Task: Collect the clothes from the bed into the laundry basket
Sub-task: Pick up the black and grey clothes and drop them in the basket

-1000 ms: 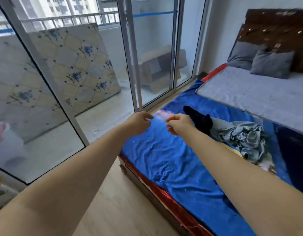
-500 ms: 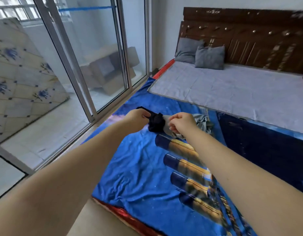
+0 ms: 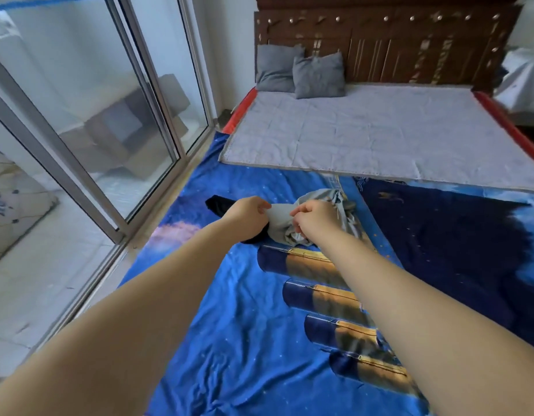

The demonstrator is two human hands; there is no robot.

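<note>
A crumpled grey garment (image 3: 282,219) lies in the middle of the blue printed bedsheet (image 3: 244,340). A black garment (image 3: 219,204) lies partly under it, sticking out to the left. My left hand (image 3: 246,210) pinches the grey garment's left edge. My right hand (image 3: 312,216) grips the same grey cloth from the right. Both arms reach forward over the bed. No laundry basket is in view.
A grey quilt (image 3: 379,136) covers the far half of the bed, with two grey pillows (image 3: 304,73) against the brown headboard (image 3: 379,40). Sliding glass doors (image 3: 109,115) run along the bed's left side. Red bed edges (image 3: 512,130) show at the quilt's sides.
The view has swung right and closer over the bed. My hands have moved from bare air to the clothes, the left shifting from the black garment to the grey one; both now hold grey cloth.
</note>
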